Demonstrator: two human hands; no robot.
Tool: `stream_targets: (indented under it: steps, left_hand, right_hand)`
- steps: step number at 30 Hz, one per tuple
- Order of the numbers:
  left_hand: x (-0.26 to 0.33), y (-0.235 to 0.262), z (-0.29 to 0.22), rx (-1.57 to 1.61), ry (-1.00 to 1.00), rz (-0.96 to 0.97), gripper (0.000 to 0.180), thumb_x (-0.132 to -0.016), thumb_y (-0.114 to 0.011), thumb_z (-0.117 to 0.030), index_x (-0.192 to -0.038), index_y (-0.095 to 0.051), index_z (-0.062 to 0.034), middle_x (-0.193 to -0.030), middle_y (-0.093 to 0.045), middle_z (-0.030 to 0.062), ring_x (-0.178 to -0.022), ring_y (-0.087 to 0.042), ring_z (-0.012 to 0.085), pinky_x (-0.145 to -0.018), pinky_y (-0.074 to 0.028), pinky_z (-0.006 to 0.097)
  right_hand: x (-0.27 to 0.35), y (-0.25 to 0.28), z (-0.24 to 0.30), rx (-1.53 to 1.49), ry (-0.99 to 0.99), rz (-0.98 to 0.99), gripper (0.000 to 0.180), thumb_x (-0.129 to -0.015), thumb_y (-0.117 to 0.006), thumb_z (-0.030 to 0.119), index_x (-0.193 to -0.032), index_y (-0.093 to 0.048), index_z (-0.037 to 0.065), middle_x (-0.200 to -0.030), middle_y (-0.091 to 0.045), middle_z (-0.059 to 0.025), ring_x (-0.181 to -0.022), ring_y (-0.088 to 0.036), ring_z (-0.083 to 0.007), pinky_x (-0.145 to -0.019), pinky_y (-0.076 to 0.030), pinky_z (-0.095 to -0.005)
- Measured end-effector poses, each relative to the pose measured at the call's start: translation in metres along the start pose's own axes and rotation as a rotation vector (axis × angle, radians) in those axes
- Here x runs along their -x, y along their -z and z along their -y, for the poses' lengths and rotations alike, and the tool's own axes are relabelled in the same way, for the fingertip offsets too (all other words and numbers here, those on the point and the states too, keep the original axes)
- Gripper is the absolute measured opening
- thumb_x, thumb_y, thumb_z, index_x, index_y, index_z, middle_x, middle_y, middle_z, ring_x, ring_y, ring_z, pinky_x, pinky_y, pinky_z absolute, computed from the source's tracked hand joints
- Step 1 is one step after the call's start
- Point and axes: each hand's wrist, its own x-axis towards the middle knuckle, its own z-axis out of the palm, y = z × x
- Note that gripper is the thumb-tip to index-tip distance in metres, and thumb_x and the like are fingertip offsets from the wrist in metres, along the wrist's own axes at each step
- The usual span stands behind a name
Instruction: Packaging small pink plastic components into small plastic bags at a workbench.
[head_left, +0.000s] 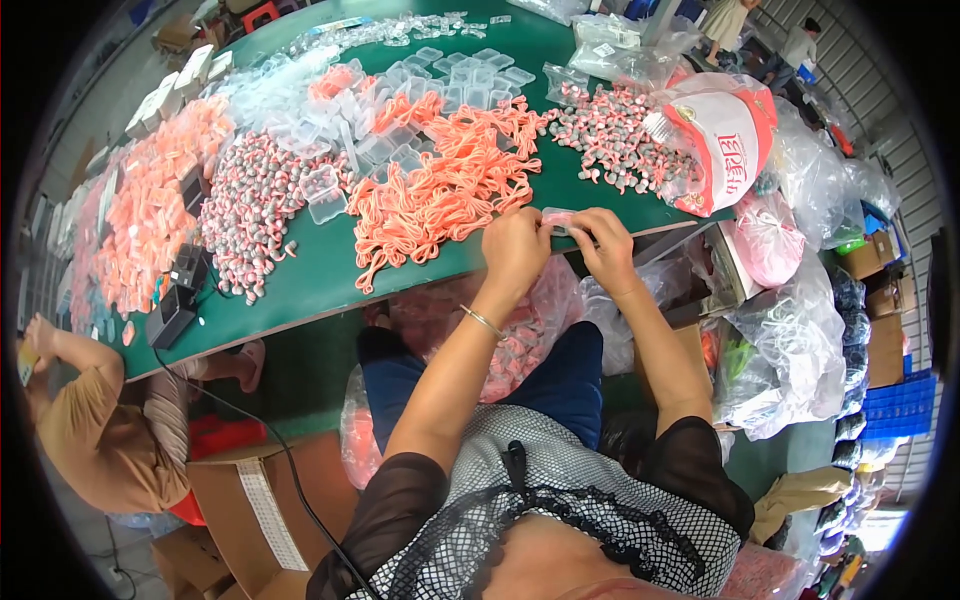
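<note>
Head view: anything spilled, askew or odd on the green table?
Mostly sorted heaps. One oddity: the white bag lies on its side at the table's right edge, small pink-and-white pieces spread out before its mouth. Both hands, left hand and right hand, pinch a small clear case.

A green tabletop (330, 270) was strewn with orange cords (440, 195), clear plastic boxes (420, 85) and heaps of red-white pieces (250, 205). Cardboard boxes (260, 500) were stacked on the floor; plastic bags (800, 350) were piled at the right.

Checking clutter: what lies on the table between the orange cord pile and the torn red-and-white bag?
In the head view, a heap of small pink-and-white pieces lies between orange cord pile and bag.
</note>
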Motion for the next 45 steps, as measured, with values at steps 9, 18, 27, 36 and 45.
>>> stream_targets:
  steps: [9,18,27,36,45]
  left_hand:
    - [0.008,-0.006,-0.007,0.032,0.052,-0.099,0.019,-0.078,-0.074,-0.023,-0.081,-0.075,-0.0046,-0.071,-0.069,0.0136,-0.068,-0.067,0.0307,-0.064,-0.051,0.040]
    - [0.011,-0.010,-0.003,-0.008,-0.020,-0.165,0.015,-0.075,-0.075,-0.020,-0.076,-0.075,-0.0056,-0.074,-0.069,0.0131,-0.073,-0.066,0.0305,-0.068,-0.048,0.044]
    - [0.012,0.012,-0.005,0.010,-0.030,0.039,0.023,-0.072,-0.076,-0.016,-0.093,-0.072,-0.0069,-0.090,-0.069,0.0122,-0.087,-0.064,0.0300,-0.079,-0.049,0.040]
    - [0.015,0.011,0.020,-0.013,-0.504,-0.020,0.024,-0.081,-0.069,-0.016,-0.103,-0.065,-0.0057,-0.097,-0.063,0.0080,-0.091,-0.059,0.0280,-0.075,-0.045,0.040]
    - [0.026,0.056,0.033,0.206,-0.555,0.096,0.017,-0.082,-0.068,-0.019,-0.086,-0.065,-0.0025,-0.084,-0.059,0.0127,-0.078,-0.058,0.0312,-0.069,-0.048,0.041]
  right_hand:
    - [0.002,-0.002,0.000,0.025,0.045,-0.043,0.019,-0.076,-0.072,-0.005,-0.093,-0.065,0.000,-0.091,-0.065,-0.0122,-0.087,-0.065,-0.0279,-0.075,-0.053,-0.0349]
    - [0.005,-0.005,-0.004,0.030,0.091,-0.051,0.019,-0.075,-0.073,-0.002,-0.092,-0.064,0.000,-0.093,-0.064,-0.0124,-0.088,-0.063,-0.0304,-0.077,-0.052,-0.0383]
    - [0.011,-0.004,-0.006,0.014,0.082,0.043,0.023,-0.075,-0.071,-0.003,-0.096,-0.061,0.000,-0.099,-0.063,-0.0150,-0.104,-0.063,-0.0352,-0.088,-0.053,-0.0407]
    - [0.016,-0.004,0.010,0.010,-0.014,0.098,0.034,-0.075,-0.072,-0.002,-0.108,-0.062,0.003,-0.102,-0.061,-0.0145,-0.099,-0.061,-0.0320,-0.082,-0.053,-0.0373]
    - [-0.001,-0.005,0.040,-0.239,-0.079,0.296,0.028,-0.073,-0.075,0.003,-0.099,-0.066,0.001,-0.091,-0.063,-0.0114,-0.085,-0.063,-0.0254,-0.073,-0.051,-0.0332]
